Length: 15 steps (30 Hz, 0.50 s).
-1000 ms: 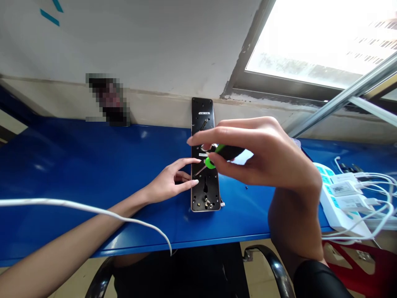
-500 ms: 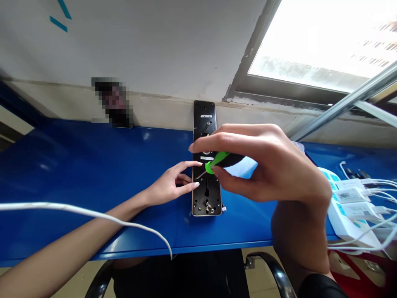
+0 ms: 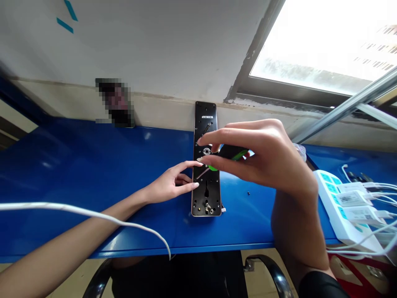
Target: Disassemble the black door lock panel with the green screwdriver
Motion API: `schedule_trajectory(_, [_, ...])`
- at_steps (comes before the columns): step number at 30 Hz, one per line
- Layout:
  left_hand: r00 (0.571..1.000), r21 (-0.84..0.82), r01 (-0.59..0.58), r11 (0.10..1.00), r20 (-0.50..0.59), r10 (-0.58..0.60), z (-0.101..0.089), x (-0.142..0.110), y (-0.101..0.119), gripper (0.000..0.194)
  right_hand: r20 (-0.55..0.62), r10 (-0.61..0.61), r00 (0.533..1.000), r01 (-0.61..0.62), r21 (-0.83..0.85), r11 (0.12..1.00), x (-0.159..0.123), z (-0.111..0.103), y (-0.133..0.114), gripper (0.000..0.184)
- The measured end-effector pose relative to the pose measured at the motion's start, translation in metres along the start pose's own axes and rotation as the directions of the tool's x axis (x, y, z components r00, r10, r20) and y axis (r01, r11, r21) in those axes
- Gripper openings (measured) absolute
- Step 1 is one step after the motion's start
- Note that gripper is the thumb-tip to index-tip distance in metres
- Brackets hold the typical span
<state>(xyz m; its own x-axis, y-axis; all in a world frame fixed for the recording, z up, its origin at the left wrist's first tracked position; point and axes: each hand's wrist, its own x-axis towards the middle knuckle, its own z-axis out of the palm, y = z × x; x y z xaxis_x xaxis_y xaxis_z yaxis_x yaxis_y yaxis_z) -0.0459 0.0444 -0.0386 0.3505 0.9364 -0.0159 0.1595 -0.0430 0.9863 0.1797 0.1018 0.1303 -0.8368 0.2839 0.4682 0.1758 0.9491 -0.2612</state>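
A long black door lock panel (image 3: 207,191) with several holes, small screws and a white label lies on the blue table, its far end near the wall. My left hand (image 3: 167,184) rests at the panel's left edge, its thumb and forefinger apart and touching the surface. My right hand (image 3: 263,155) is closed around a screwdriver (image 3: 234,152) with a black and green handle. The thin shaft slants down to the left, and its tip meets the panel's left edge between my left fingertips. Whether a screw sits under the tip cannot be made out.
A small dark screw (image 3: 248,193) lies on the blue table (image 3: 149,149) right of the panel. Further right stands a white power strip (image 3: 333,198) with several chargers and cables. A white cable (image 3: 93,213) crosses above my left forearm. A blurred-out object (image 3: 116,103) leans on the wall.
My right hand has shifted its fingers round the screwdriver handle, and the handle has turned. The tip stays at the same spot. My left hand has hardly moved.
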Motion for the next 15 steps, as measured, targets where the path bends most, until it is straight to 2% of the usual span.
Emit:
schedule_trajectory(2, [1.000, -0.003, 0.004, 1.000, 0.003, -0.004, 0.000, 0.000, 0.000, 0.056, 0.015, -0.004, 1.000, 0.004, 0.026, 1.000, -0.001, -0.001, 0.001, 0.026])
schedule_trajectory(5, [1.000, -0.001, 0.017, 1.000, 0.014, -0.017, -0.001, 0.000, 0.001, 0.057, 0.077, -0.039, 0.996, 0.033, 0.083, 0.996, -0.005, -0.006, 0.002, 0.045])
schedule_trajectory(6, [1.000, 0.002, 0.017, 1.000, 0.015, -0.017, -0.001, 0.000, 0.001, 0.057, 0.084, -0.042, 0.996, 0.035, 0.080, 0.996, -0.007, -0.007, 0.002, 0.046])
schedule_trajectory(11, [1.000, 0.002, 0.004, 1.000, 0.026, -0.004, -0.001, -0.001, 0.004, 0.053, 0.087, 0.004, 0.996, -0.007, 0.034, 0.999, -0.012, -0.013, 0.001, 0.012])
schedule_trajectory(13, [1.000, 0.000, 0.007, 1.000, 0.029, -0.007, -0.001, -0.001, 0.005, 0.053, 0.096, 0.007, 0.995, -0.011, 0.038, 0.999, -0.012, -0.013, 0.000, 0.013])
schedule_trajectory(15, [0.999, -0.001, 0.013, 1.000, 0.035, -0.013, -0.001, -0.001, 0.005, 0.053, 0.105, 0.002, 0.995, -0.006, 0.039, 0.999, -0.012, -0.012, -0.001, 0.027])
